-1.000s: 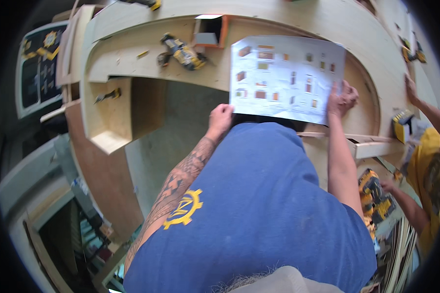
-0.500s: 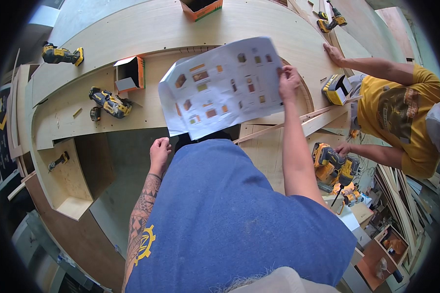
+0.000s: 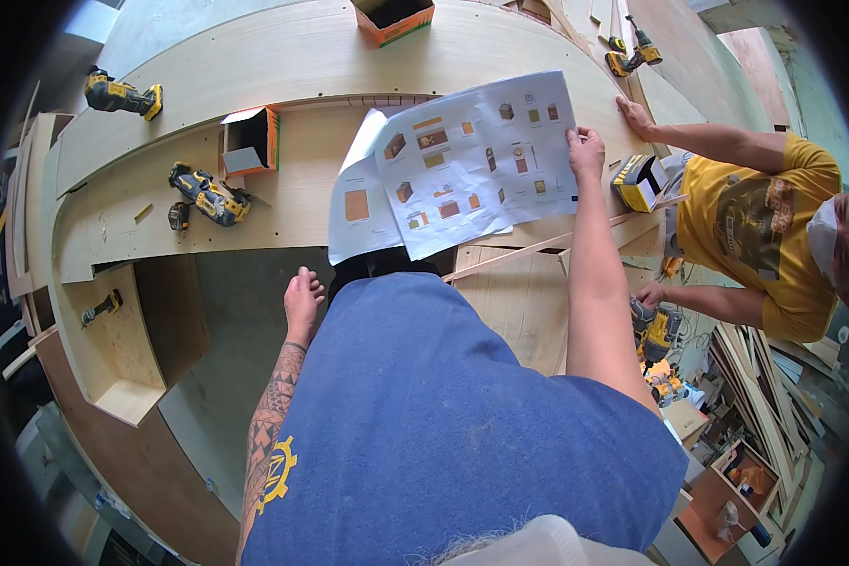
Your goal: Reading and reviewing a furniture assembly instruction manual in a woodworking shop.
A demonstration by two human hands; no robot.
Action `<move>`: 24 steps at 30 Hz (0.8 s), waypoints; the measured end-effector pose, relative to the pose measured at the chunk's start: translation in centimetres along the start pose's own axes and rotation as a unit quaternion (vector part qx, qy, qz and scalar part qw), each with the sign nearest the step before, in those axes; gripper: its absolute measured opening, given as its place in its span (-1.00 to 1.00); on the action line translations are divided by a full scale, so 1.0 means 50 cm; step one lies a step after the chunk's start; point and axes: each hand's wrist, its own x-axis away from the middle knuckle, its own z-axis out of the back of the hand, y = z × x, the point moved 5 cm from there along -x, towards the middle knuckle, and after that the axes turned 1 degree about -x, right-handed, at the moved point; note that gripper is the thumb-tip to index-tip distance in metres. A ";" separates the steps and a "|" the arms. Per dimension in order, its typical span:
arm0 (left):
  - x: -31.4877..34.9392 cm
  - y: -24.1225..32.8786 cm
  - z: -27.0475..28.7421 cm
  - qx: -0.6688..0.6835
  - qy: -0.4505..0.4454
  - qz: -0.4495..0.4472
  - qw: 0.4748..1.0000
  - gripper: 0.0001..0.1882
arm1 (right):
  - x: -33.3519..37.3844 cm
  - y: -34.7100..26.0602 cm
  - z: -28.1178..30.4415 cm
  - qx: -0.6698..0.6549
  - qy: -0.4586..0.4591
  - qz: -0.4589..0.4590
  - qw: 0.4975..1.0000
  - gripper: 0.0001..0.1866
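Observation:
My right hand point(image 3: 587, 153) pinches the right edge of a large printed sheet point(image 3: 476, 160) showing small coloured furniture pictures. Another sheet point(image 3: 357, 205) lies beneath it, sticking out on the left with a curled edge. Both are spread over the pale curved wooden panel in front of me. My left hand point(image 3: 302, 300) is off the paper, left of the sheets' lower corner, with loosely bent fingers slightly apart and nothing visible in them.
Left of the sheets are an orange-black open box point(image 3: 251, 143) and yellow-black power tools point(image 3: 208, 195). Another orange box point(image 3: 392, 19) stands farther back. At right, a co-worker in a yellow shirt point(image 3: 750, 226) holds a drill point(image 3: 660, 330) beside a yellow-black box point(image 3: 638, 184) and wood strips.
The sheets have shifted right with my right hand, and the lower sheet now shows at the left. My left hand's fingers have loosened. The co-worker's drill has moved right.

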 end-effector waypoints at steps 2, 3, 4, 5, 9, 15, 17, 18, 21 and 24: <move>0.006 0.017 -0.010 0.055 -0.010 0.016 0.998 -0.38 | 0.019 0.006 -0.022 0.017 -0.032 -0.001 0.999 -0.69; 0.008 0.030 -0.018 0.102 -0.032 0.017 0.994 -0.28 | 0.030 0.009 -0.034 0.017 -0.032 -0.002 0.999 -0.69; 0.007 0.041 -0.024 0.146 -0.052 0.018 0.988 -0.19 | 0.046 0.006 -0.053 -0.003 -0.047 0.007 0.999 -0.68; 0.005 0.052 -0.027 0.142 -0.053 0.019 0.988 -0.19 | 0.061 0.004 -0.069 -0.023 -0.061 0.015 0.998 -0.67; -0.001 0.085 -0.029 0.158 -0.049 -0.016 0.986 -0.21 | 0.166 -0.059 -0.129 -0.007 -0.113 0.007 0.994 -0.62; -0.031 0.098 -0.034 0.026 -0.055 -0.033 0.998 -0.51 | 0.291 -0.088 -0.194 0.043 -0.074 0.049 0.995 -0.36; -0.029 0.095 -0.045 -0.012 -0.054 -0.042 0.998 -0.56 | 0.314 -0.104 -0.198 0.078 -0.035 0.069 0.994 -0.35; -0.024 0.098 -0.050 -0.024 -0.040 -0.057 0.997 -0.56 | 0.322 -0.107 -0.205 0.073 -0.039 0.069 0.994 -0.35; -0.014 0.098 -0.064 -0.039 -0.053 -0.070 0.995 -0.65 | 0.322 -0.104 -0.208 0.041 -0.009 0.038 0.998 -0.41; 0.000 0.105 -0.076 -0.035 -0.049 -0.065 0.996 -0.72 | 0.309 -0.072 -0.224 -0.014 -0.088 -0.042 0.995 -0.64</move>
